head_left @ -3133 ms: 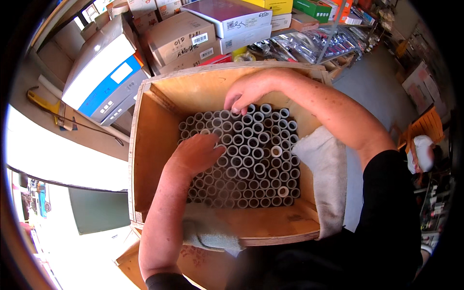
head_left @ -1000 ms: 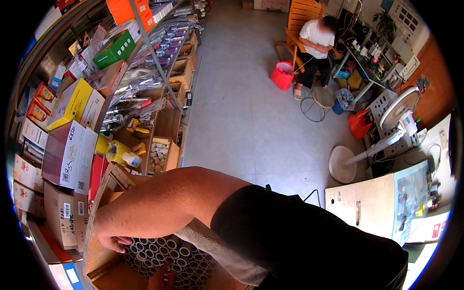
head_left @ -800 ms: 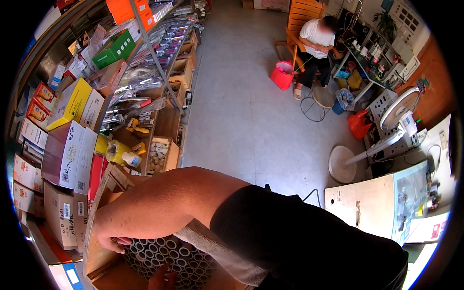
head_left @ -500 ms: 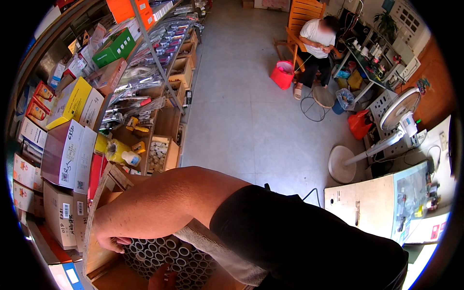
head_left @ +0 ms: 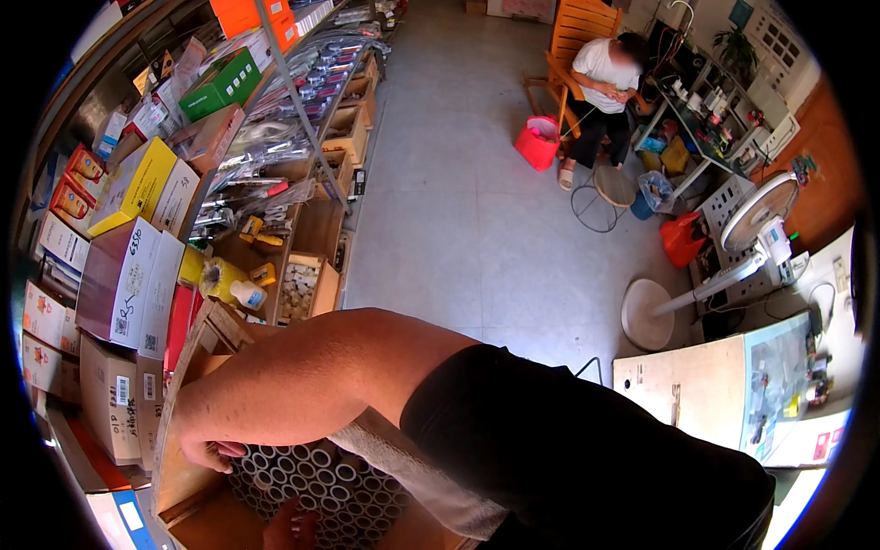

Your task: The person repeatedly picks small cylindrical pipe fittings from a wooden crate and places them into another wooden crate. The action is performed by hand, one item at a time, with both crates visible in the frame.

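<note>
Many grey ring-ended tubes (head_left: 316, 477) stand packed upright in a wooden box (head_left: 215, 522) at the lower left. My right arm reaches across to the left, bare below a black sleeve. Its hand, my right hand (head_left: 209, 453), is at the box's left wall, fingers apart and resting by the outermost tubes. My left hand (head_left: 290, 529) is low over the tubes near the bottom edge, its fingers loosely apart. Nothing shows in either hand, though both are partly hidden. A greyish cloth (head_left: 403, 467) lies along the box's right side, under my arm.
Shelving on the left holds cartons (head_left: 128, 284), packaged goods and wooden bins (head_left: 312, 284). A standing fan (head_left: 651, 312) and a wooden-topped case (head_left: 683, 385) are at the right. Farther back, a person (head_left: 605, 78) sits in a wooden chair, near a stool (head_left: 614, 186) and a red bucket (head_left: 538, 142).
My left hand has shifted slightly left over the tubes. My right hand stays by the box's left wall. The whole view has moved a little.
</note>
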